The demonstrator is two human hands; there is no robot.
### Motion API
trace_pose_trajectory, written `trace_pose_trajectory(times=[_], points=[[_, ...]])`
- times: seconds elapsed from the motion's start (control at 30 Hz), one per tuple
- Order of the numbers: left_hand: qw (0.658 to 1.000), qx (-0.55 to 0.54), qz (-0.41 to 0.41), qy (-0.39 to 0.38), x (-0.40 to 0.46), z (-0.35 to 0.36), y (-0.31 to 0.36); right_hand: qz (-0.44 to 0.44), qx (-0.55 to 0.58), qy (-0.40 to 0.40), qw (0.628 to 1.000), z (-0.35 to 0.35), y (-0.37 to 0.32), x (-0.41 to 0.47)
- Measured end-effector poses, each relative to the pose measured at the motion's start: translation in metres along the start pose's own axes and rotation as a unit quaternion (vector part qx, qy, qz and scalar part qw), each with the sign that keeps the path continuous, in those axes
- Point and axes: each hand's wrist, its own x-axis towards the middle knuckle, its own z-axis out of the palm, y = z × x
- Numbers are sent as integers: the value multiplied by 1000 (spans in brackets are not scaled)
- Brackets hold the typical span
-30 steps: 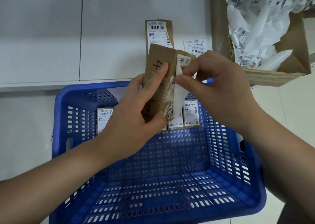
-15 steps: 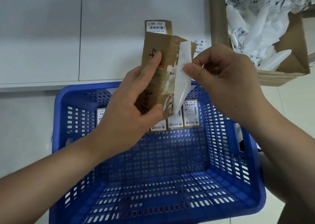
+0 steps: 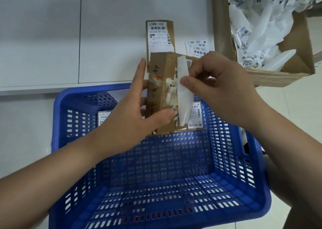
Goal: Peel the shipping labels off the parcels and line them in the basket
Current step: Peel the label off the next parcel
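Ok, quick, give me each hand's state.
Left hand: holds the parcel, thumb on its front.
Right hand: pinches the half-peeled label.

the held parcel (image 3: 159, 89) bears handwritten "4" and, lower down, "3-30", partly covered. the label (image 3: 158, 35) on the parcel behind reads "330-050 v05 220". other labels' print is too small.
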Motion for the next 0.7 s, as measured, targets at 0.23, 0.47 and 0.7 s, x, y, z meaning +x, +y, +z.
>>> trace_pose_trajectory(times=[0.23, 0.47, 0.7], points=[[992, 110, 58, 31, 9, -14, -8, -110, -33, -87, 989, 15, 5, -2], [983, 141, 94, 71, 11, -18, -13, -120, -42, -55, 990, 18, 5, -3], [978, 151, 106, 100, 13, -21, -11, -100, -54, -16, 993, 22, -1, -5]])
